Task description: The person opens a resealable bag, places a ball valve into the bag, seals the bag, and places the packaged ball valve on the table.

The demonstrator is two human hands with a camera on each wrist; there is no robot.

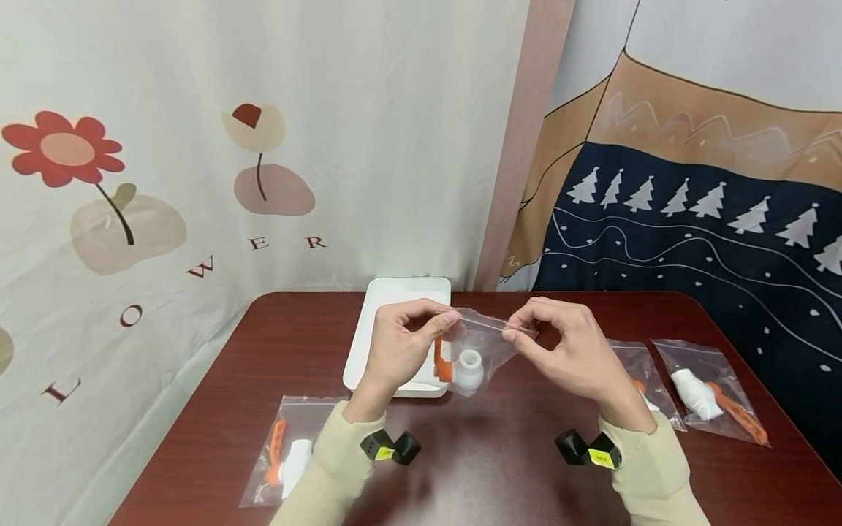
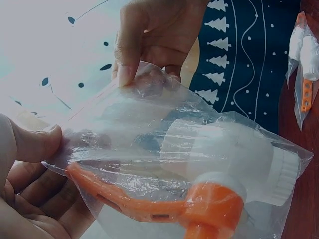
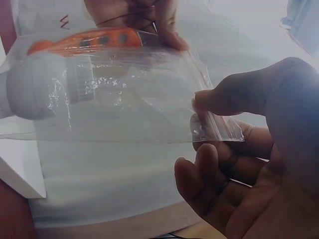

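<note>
A clear zip bag (image 1: 490, 340) hangs between both hands above the table, its zip edge upward. Inside it lies a white plastic valve (image 1: 469, 371) with an orange handle (image 2: 149, 206). My left hand (image 1: 403, 343) pinches the bag's left top corner between thumb and fingers. At the opposite end of the zip edge, my right hand (image 1: 569, 347) pinches the other corner; the right wrist view shows its thumb on the zip strip (image 3: 212, 119) and the lower fingers loosely bent. Whether the zip is sealed cannot be made out.
Behind the hands a white tray (image 1: 375, 314) stands on the dark red table (image 1: 500, 467). One bagged valve (image 1: 292, 453) lies at the left, partly under the left sleeve. Two more bags (image 1: 713, 398) (image 1: 634, 358) lie at the right. Curtains (image 1: 395, 146) hang behind.
</note>
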